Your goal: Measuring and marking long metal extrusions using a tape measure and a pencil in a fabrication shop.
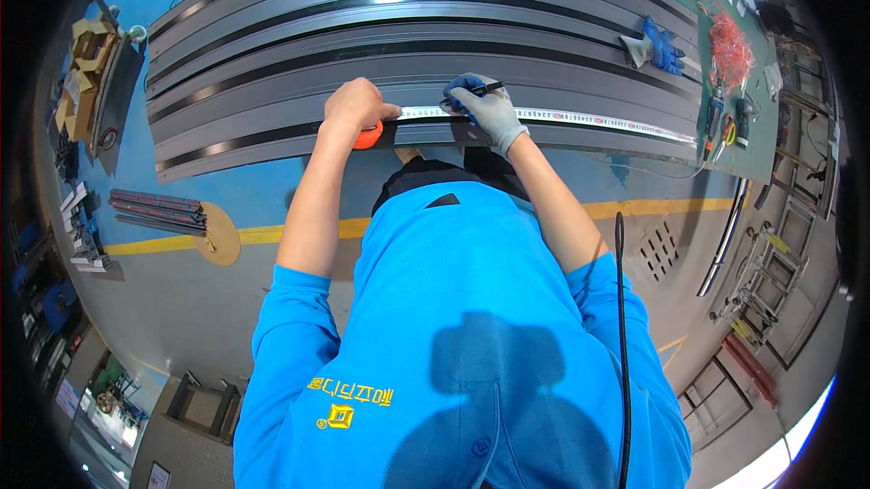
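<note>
Long grey metal profiles (272, 90) lie side by side across the green-topped bench. An extended tape measure blade (580, 118) runs along the near profiles, from its orange case (368, 136) out to their right end. My bare left hand (355, 110) is closed around that case, one finger against the blade. In my right hand (489, 108), which wears a grey and blue glove, a black marker pen (488, 88) is gripped just over the blade. A loose blue and grey glove (660, 47) rests on the profiles farther right.
On the bench's right end are tangled orange-red netting (729, 49), scissors (728, 137) and screwdrivers (714, 122). Cardboard boxes (83, 81) stand at the left. Dark bars (159, 211) lie below them by a round board (217, 240). A metal frame (770, 276) stands at the right.
</note>
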Demonstrator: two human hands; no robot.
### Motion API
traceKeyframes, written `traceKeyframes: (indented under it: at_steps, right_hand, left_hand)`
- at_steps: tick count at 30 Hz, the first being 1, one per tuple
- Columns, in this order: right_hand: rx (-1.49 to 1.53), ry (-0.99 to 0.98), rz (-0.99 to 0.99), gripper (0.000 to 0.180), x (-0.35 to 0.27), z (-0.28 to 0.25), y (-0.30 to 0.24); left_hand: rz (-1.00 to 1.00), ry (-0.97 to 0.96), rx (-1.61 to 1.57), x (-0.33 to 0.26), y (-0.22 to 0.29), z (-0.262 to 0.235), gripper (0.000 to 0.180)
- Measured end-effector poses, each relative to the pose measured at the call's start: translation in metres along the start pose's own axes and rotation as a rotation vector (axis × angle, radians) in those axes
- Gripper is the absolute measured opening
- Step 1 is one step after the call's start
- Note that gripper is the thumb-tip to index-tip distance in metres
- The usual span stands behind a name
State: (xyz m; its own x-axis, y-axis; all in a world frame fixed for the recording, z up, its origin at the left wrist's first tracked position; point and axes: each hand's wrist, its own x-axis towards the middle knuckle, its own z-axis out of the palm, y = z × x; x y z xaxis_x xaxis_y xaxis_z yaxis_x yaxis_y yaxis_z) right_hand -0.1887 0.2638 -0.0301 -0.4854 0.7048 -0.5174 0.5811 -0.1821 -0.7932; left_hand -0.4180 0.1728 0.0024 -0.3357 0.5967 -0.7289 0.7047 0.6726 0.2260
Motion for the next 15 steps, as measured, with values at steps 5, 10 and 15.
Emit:
traceKeyframes:
  at_steps: [5,10,15]
  right_hand:
    - [-0.019,-0.024,-0.028,0.026,0.0015,0.0007,0.0025]
    - [-0.044,-0.042,-0.045,0.024,0.0011,0.0,0.0009]
    - [-0.08,-0.029,-0.071,0.022,0.0004,-0.0003,0.0015]
  left_hand:
    - [-0.006,-0.001,0.0,0.001,-0.0003,0.0013,0.038]
    - [-0.002,0.012,0.003,0.0001,-0.0002,0.0025,0.037]
    - [0.002,0.014,0.007,-0.0008,0.0003,0.0014,0.037]
